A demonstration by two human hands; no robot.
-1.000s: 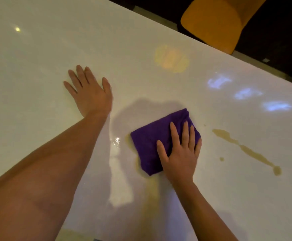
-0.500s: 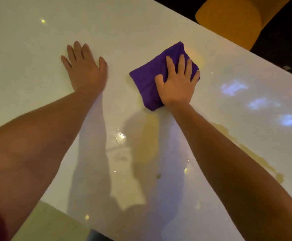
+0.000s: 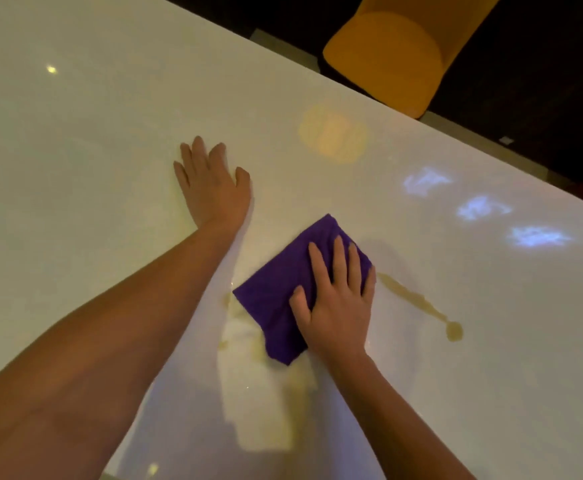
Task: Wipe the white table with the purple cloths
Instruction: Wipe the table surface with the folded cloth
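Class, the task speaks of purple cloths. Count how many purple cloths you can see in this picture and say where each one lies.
1. A single folded purple cloth lies flat on the white table, pressed under the right hand, beside a yellowish spill streak. Any other cloth is out of view.

Glossy white desk (image 3: 75,140) cut off at left, top, bottom & right edges; full extent not visible. Both bare forearms run out of frame at bottom/left, elbows unseen. Lower right part of folded purple cloth (image 3: 283,289) hidden under right hand (image 3: 335,306); can't tell how many layers. Desk surface under left hand (image 3: 214,192) hidden. Near end of thin yellowish-brown liquid streak (image 3: 418,303) disappears beside cloth edge; overlap w/ cloth can't be told. Mustard-yellow upholstered chair (image 3: 387,57) cropped at top, legs lost in dark. Small pale object on dark floor (image 3: 506,140) too small to identify.
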